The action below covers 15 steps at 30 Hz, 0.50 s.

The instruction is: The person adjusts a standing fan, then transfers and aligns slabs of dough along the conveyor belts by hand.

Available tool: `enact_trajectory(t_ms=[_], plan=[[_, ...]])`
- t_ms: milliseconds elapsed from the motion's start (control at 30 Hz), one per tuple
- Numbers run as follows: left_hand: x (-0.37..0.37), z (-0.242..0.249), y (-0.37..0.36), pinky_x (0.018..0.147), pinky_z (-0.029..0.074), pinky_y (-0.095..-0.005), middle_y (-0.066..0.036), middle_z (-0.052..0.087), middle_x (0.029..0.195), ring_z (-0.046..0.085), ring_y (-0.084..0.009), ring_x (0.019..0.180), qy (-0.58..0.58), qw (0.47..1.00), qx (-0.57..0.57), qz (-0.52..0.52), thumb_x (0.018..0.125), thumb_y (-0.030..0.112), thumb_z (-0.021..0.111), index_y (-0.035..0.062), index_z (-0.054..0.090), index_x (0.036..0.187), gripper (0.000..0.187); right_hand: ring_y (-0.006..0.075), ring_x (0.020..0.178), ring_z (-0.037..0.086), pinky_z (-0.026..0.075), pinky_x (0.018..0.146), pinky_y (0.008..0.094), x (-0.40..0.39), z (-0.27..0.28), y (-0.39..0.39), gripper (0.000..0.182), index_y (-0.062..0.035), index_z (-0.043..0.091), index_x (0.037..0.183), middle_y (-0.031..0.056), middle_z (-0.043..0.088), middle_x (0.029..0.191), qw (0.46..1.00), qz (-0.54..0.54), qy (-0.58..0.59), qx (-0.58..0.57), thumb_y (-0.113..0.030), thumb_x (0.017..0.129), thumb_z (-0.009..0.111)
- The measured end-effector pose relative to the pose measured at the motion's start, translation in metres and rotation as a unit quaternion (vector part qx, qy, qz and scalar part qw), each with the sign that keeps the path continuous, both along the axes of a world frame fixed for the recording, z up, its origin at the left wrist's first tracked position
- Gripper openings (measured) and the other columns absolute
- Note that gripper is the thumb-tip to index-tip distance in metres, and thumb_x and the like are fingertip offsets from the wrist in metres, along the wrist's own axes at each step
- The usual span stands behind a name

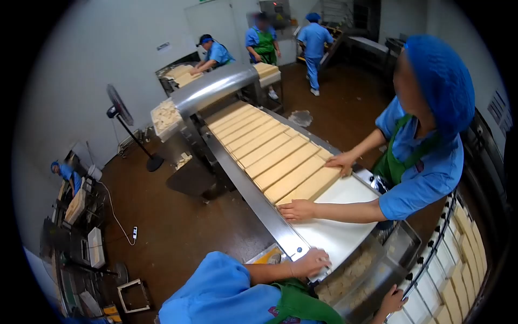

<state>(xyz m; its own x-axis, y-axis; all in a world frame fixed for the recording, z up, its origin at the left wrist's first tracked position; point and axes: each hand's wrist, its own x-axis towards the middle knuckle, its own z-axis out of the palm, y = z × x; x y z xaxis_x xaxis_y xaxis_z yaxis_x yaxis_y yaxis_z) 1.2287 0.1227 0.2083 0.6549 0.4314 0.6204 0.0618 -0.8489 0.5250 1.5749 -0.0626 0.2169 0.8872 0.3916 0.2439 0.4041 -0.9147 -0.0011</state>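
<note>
Left hand at white belt, right hand at rack; co-worker's hands on slab.

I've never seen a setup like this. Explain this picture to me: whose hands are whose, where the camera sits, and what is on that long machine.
There is no robot here. The one picture comes from a camera worn on a person's head, looking forward and down, so that person's blue sleeve and green apron show at the bottom.

Their left hand is at the near end of a white belt; their right hand is at the edge of a rack with pale strips. I can't make out either grip, and neither hand clearly holds anything.

The belt appears to be a conveyor, running out from a metal hood. Pale, flat slabs lie across it in a row. The two hands on the nearest slab belong to a co-worker.
</note>
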Motion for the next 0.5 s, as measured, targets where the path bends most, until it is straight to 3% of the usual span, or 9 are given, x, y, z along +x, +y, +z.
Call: enact_trajectory(t_ms=[33, 133, 167, 233, 267, 333, 367, 467, 500], plan=[[-0.008, 0.004, 0.008, 0.073, 0.041, -0.0409, -0.011, 0.055, 0.100, 0.055, -0.0299, 0.089, -0.002, 0.999, -0.002, 0.051, 0.066, 0.005, 0.059, 0.0122, 0.059, 0.104, 0.038, 0.0384, 0.128, 0.032, 0.030, 0.095, 0.0559, 0.009, -0.010, -0.004, 0.042, -0.0137, 0.062, 0.090, 0.0060, 0.063, 0.101, 0.999, -0.007, 0.040, 0.017, -0.054, 0.087, 0.050], [-0.039, 0.018, 0.045, 0.084, 0.041, -0.0451, -0.013, 0.056, 0.104, 0.053, -0.0342, 0.098, -0.031, 0.979, -0.016, 0.200, 0.074, 0.008, 0.060, 0.0106, 0.060, 0.104, 0.031, 0.0360, 0.128, 0.034, 0.031, 0.095, 0.0556, 0.002, 0.004, -0.003, 0.040, -0.0166, 0.063, 0.096, 0.0079, 0.062, 0.108, 0.997, -0.016, 0.074, -0.014, -0.053, 0.087, 0.050], [-0.052, 0.036, 0.055, 0.090, 0.039, -0.0443, -0.016, 0.055, 0.108, 0.049, -0.0361, 0.104, -0.010, 0.968, -0.101, 0.228, 0.075, 0.010, 0.062, 0.0079, 0.057, 0.108, 0.033, 0.0356, 0.126, 0.036, 0.032, 0.095, 0.0536, 0.003, 0.003, -0.003, 0.041, -0.0144, 0.062, 0.100, 0.0100, 0.062, 0.109, 0.996, -0.023, 0.082, 0.016, -0.052, 0.088, 0.050], [-0.072, 0.012, 0.085, 0.093, 0.037, -0.0466, -0.023, 0.050, 0.113, 0.045, -0.0401, 0.109, 0.014, 0.919, -0.096, 0.382, 0.077, 0.012, 0.065, -0.0005, 0.047, 0.116, 0.045, 0.0351, 0.125, 0.038, 0.033, 0.096, 0.0516, 0.003, -0.003, -0.003, 0.043, -0.0122, 0.061, 0.105, 0.0120, 0.061, 0.111, 0.994, -0.038, 0.091, 0.044, -0.050, 0.088, 0.050], [-0.084, 0.007, 0.099, 0.095, 0.036, -0.0465, -0.024, 0.048, 0.115, 0.043, -0.0408, 0.112, 0.027, 0.888, -0.125, 0.441, 0.077, 0.015, 0.066, -0.0014, 0.044, 0.119, 0.051, 0.0346, 0.123, 0.040, 0.034, 0.096, 0.0480, 0.004, -0.005, -0.002, 0.044, -0.0078, 0.060, 0.108, 0.0145, 0.059, 0.114, 0.986, -0.022, 0.093, 0.140, -0.046, 0.089, 0.051], [-0.107, -0.006, 0.122, 0.096, 0.035, -0.0465, -0.026, 0.046, 0.117, 0.041, -0.0414, 0.114, 0.079, 0.857, -0.163, 0.482, 0.074, 0.016, 0.069, -0.0027, 0.041, 0.122, 0.058, 0.0337, 0.116, 0.046, 0.034, 0.098, 0.0386, -0.026, 0.026, 0.024, 0.044, 0.0044, 0.054, 0.113, 0.0195, 0.053, 0.121, 0.951, 0.031, 0.075, 0.299, -0.032, 0.089, 0.055], [-0.117, -0.009, 0.136, 0.097, 0.035, -0.0465, -0.027, 0.044, 0.118, 0.039, -0.0419, 0.115, 0.127, 0.818, -0.194, 0.527, 0.072, 0.017, 0.072, -0.0040, 0.038, 0.124, 0.066, 0.0337, 0.116, 0.046, 0.034, 0.098, 0.0386, -0.050, 0.041, 0.044, 0.044, 0.0044, 0.054, 0.113, 0.0195, 0.053, 0.121, 0.950, 0.024, 0.070, 0.302, -0.032, 0.089, 0.055], [-0.141, -0.023, 0.160, 0.100, 0.034, -0.0448, -0.028, 0.040, 0.125, 0.039, -0.0417, 0.117, 0.208, 0.806, -0.243, 0.498, 0.068, 0.019, 0.076, -0.0063, 0.037, 0.124, 0.073, 0.0335, 0.107, 0.048, 0.034, 0.097, 0.0402, -0.111, 0.063, 0.097, 0.035, 0.0030, 0.053, 0.111, 0.0188, 0.053, 0.112, 0.898, 0.220, 0.057, 0.376, -0.019, 0.085, 0.058], [-0.152, -0.046, 0.173, 0.099, 0.035, -0.0439, -0.028, 0.040, 0.122, 0.040, -0.0419, 0.115, 0.192, 0.839, -0.231, 0.454, 0.064, 0.015, 0.078, -0.0072, 0.037, 0.123, 0.076, 0.0339, 0.104, 0.049, 0.034, 0.096, 0.0406, -0.129, 0.065, 0.116, 0.032, 0.0024, 0.053, 0.110, 0.0182, 0.053, 0.108, 0.879, 0.276, 0.038, 0.386, -0.015, 0.083, 0.059]])
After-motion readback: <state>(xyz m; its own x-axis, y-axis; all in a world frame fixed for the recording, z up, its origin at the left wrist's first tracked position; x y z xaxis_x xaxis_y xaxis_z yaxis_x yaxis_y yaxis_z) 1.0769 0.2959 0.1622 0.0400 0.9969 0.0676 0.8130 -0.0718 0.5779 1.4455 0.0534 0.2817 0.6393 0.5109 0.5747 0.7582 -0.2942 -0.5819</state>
